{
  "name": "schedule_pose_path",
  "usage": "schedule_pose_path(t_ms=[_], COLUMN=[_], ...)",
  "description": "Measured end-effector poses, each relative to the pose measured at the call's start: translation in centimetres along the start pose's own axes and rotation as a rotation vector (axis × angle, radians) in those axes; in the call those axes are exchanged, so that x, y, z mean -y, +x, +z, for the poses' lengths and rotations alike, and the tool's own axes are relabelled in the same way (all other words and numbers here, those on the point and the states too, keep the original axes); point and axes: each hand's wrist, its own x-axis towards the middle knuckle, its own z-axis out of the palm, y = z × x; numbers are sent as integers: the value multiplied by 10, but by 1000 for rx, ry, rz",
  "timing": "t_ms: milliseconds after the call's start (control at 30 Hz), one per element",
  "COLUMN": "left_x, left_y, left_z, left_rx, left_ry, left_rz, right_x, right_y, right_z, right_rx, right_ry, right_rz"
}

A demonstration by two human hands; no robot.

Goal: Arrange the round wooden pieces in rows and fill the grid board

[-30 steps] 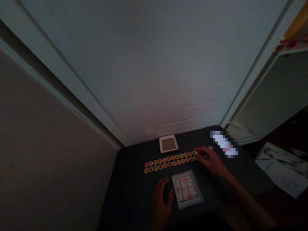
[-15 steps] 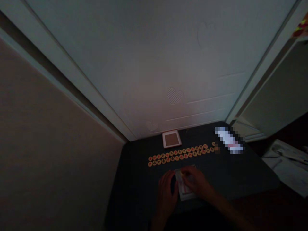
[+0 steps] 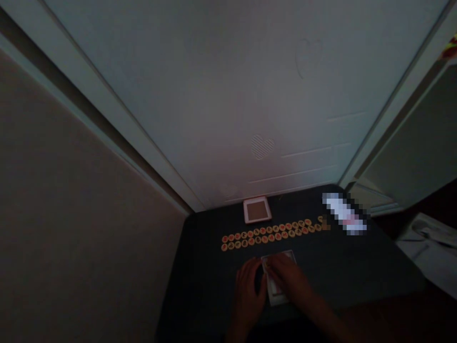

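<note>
My right hand (image 3: 290, 278) reaches over a shallow white box (image 3: 280, 301), its fingertips pinched on a small yellowish round game piece (image 3: 267, 265) near the box's far left corner. The box's inside shows white and reddish, mostly covered by that hand. At the box's left edge lies my left hand (image 3: 249, 291), fingers curved and thumb spread away from them, its tips close to or touching the rim. Beyond both hands, two long rows of round wooden Chinese chess pieces (image 3: 271, 237) with red and dark markings run across the dark table.
A white-rimmed box lid or tray with a brown middle (image 3: 257, 211) lies near the white panel (image 3: 228, 119). To the right, a blurred-out bright phone-like object (image 3: 344, 213) lies on the dark table (image 3: 200, 281). White papers (image 3: 430, 252) lie beyond the right edge.
My right hand has shifted slightly left over the box, bringing the pinched piece to the far left corner. The left hand stays beside the box. The whole view has tilted slightly.
</note>
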Motion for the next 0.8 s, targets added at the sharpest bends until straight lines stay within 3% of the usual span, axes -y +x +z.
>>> schedule_pose_path(t_ms=[533,800], left_x=[-3,0], left_y=[2,2], left_z=[-2,0], left_rx=[18,22], left_ry=[-2,-15], left_rz=[-19,-23], right_x=[1,6], right_y=[-1,-2], right_z=[-5,-8], right_rx=[79,15], right_ry=[-41,-6], right_rz=[27,18])
